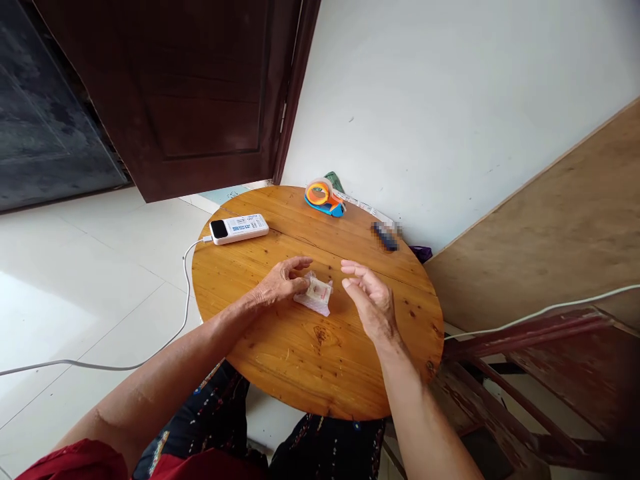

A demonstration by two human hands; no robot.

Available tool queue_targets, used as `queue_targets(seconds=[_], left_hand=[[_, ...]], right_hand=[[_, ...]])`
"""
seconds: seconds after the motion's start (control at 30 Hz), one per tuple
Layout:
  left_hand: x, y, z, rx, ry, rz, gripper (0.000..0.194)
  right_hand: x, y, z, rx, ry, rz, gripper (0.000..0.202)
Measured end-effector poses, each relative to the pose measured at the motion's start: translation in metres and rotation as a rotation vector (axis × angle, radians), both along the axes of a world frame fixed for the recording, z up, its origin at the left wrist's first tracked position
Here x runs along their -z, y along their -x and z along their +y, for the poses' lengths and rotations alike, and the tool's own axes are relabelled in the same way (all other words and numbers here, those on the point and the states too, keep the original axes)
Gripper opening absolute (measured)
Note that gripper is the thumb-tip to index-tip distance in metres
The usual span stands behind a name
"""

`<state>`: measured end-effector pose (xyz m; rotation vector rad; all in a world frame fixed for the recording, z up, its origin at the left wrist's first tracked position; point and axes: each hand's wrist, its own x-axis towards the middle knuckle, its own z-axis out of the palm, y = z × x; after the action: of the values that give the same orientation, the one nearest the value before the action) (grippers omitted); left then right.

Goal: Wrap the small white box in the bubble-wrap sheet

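A small pack in crinkled, clear pinkish wrap (316, 295) lies flat on the round wooden table (295, 373). Pale printed paper with reddish marks shows through the wrap; its exact kind I cannot make out. My left hand (284, 280) is at the pack's left edge, fingers curved and apart, thumb close to or touching the wrap. To the right of the pack, my right hand (371, 297) is raised a little over the wood, fingers loosely bent and apart from the thumb, with nothing in it.
A white power bank (245, 227) with a cable (187, 287) sits at the table's left. Toward the back stands an orange and blue tape dispenser (324, 197). A blurred dark object (385, 236) lies back right. Beyond are a white wall, a dark door (200, 87) and a wooden chair (540, 387).
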<state>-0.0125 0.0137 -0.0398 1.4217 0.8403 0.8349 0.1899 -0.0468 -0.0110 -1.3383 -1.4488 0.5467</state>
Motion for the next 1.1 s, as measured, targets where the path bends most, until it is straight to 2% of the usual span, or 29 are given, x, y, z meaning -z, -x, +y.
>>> queue_targets(seconds=[0.07, 0.2, 0.33, 0.43, 0.6, 0.77, 0.87, 1.1], left_hand=[[0.003, 0.0, 0.0, 0.045, -0.014, -0.014, 0.071], [0.003, 0.0, -0.002, 0.058, -0.026, -0.004, 0.069], [0.0, 0.001, -0.005, 0.06, -0.035, 0.009, 0.065], [-0.001, 0.001, -0.007, 0.051, -0.047, -0.002, 0.061], [-0.003, 0.0, -0.008, 0.043, -0.042, -0.006, 0.06], [-0.005, 0.0, -0.008, 0.029, -0.052, 0.008, 0.058], [-0.004, 0.0, -0.008, 0.026, -0.059, -0.002, 0.056], [0.001, -0.002, -0.007, 0.034, -0.065, 0.004, 0.056]], right_hand=[[-0.005, -0.002, 0.017, -0.068, -0.002, 0.063, 0.017], [0.002, -0.008, 0.037, -0.27, 0.086, 0.178, 0.012], [0.001, -0.018, 0.028, -0.5, 0.216, -0.003, 0.025], [-0.005, -0.016, 0.02, -0.567, 0.237, -0.161, 0.031], [-0.007, -0.009, 0.018, -0.5, 0.137, -0.228, 0.017], [-0.005, -0.01, 0.019, -0.475, 0.131, -0.242, 0.015], [-0.004, -0.006, 0.018, -0.42, 0.082, -0.232, 0.007], [0.006, 0.0, 0.021, -0.229, 0.043, -0.065, 0.021]])
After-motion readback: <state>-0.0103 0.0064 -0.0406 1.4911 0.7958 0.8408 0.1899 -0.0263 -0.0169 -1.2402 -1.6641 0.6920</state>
